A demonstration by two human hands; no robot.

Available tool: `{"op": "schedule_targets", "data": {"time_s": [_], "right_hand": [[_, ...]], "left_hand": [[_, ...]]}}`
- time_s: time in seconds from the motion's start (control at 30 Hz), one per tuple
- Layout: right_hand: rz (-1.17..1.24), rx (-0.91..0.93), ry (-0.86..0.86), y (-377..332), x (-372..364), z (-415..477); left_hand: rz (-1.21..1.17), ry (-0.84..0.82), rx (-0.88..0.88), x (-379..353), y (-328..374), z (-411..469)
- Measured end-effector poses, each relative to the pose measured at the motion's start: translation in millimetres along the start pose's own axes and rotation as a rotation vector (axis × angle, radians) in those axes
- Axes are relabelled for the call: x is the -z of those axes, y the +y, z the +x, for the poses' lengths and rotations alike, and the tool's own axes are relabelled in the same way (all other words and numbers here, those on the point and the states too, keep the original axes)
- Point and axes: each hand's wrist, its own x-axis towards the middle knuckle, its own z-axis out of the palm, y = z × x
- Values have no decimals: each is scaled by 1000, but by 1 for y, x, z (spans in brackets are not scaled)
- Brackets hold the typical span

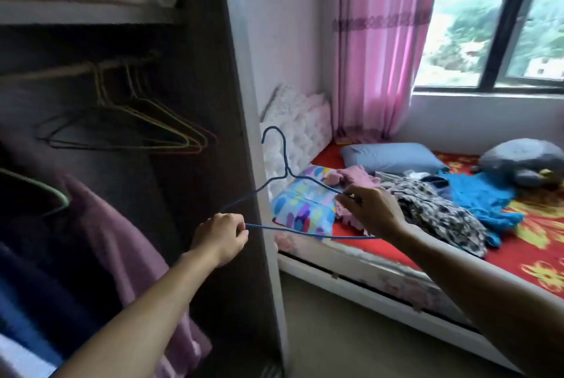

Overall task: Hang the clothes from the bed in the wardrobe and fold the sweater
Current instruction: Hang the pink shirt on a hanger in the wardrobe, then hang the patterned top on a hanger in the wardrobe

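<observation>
I hold a blue wire hanger [276, 160] between the wardrobe and the bed. My left hand [221, 235] grips its left corner. My right hand [370, 209] pinches its right shoulder wire. On the red bed [518, 243] lie a pink garment [357, 177], a black-and-white patterned garment [439, 209] and a bright blue knitted sweater [482, 197]. In the open wardrobe [195, 102], empty wire hangers [158, 130] hang on the rail, and a mauve garment [122, 243] hangs lower left.
A colourful pillow [302, 209] lies at the bed's near corner, with a blue pillow [393, 157] and a grey plush toy [525, 164] behind. The wardrobe's white side panel [259, 164] stands between the hands. A pink curtain [378, 41] and a window are beyond.
</observation>
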Motion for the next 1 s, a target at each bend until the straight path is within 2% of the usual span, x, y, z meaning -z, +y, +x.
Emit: {"op": "schedule_targets", "data": {"time_s": [0.13, 0.27, 0.53, 0.73, 1.0], "right_hand": [[-108, -165, -23, 100, 51, -51], [-142, -387, 27, 204, 96, -100], [-75, -781, 87, 393, 163, -170], [-2, -1008, 181, 495, 170, -182], [37, -1199, 272, 618, 133, -129]], "left_hand": [[-14, -167, -121, -61, 89, 14], [-55, -263, -254, -116, 193, 33], [-137, -462, -375, -214, 396, 50], [-125, -548, -424, -265, 471, 86], [-140, -621, -437, -355, 539, 210]]}}
